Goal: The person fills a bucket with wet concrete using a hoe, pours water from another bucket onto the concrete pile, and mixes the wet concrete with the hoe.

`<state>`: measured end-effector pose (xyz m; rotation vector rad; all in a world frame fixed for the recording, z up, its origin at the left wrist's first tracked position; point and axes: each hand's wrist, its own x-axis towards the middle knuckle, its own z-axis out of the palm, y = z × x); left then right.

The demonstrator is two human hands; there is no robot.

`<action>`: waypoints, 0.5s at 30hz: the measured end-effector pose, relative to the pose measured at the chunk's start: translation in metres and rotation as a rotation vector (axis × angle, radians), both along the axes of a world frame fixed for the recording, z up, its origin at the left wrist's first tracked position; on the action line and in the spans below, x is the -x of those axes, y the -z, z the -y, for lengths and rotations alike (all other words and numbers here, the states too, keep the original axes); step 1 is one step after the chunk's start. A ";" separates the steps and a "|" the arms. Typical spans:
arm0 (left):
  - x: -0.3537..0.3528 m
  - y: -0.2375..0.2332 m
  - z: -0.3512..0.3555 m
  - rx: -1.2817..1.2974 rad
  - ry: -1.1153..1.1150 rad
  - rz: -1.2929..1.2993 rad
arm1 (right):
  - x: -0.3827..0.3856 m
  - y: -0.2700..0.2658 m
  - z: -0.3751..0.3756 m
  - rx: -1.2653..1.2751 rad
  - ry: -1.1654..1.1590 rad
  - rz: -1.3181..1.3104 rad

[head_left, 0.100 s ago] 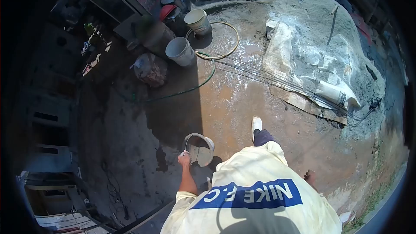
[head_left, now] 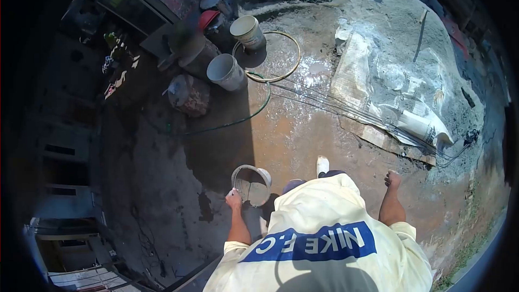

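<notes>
Head view: left hand (head_left: pixel 234 199) grips bucket (head_left: pixel 251 175) at its near edge, rim or handle unclear; right hand (head_left: pixel 393 179) out to the side, can't tell how closed. One-sided hold could tip bucket; wet ground (head_left: pixel 292 130) could cause a slip.

Across the chest of the cream shirt (head_left: pixel 319 205), a blue panel (head_left: pixel 308 245) is showing "NIKE F.C", its pale letters (head_left: pixel 330 239) appearing upside down.
</notes>
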<state>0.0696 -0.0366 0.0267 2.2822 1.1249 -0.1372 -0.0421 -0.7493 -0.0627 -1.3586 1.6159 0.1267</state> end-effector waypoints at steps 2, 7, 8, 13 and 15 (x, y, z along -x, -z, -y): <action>-0.060 -0.001 0.017 -0.083 0.082 0.079 | -0.202 -0.028 0.013 0.158 -0.263 0.325; -0.168 0.016 0.078 0.009 0.001 0.075 | -0.543 -0.222 -0.031 0.531 -0.828 0.865; -0.189 0.026 0.091 -0.018 0.001 0.038 | -0.582 -0.251 -0.041 0.581 -0.880 0.934; -0.319 0.059 0.130 -0.026 -0.067 -0.145 | -0.718 -0.246 -0.033 0.593 -1.019 0.887; -0.377 0.072 0.137 0.004 -0.079 -0.262 | -0.739 -0.199 -0.007 0.513 -1.030 0.674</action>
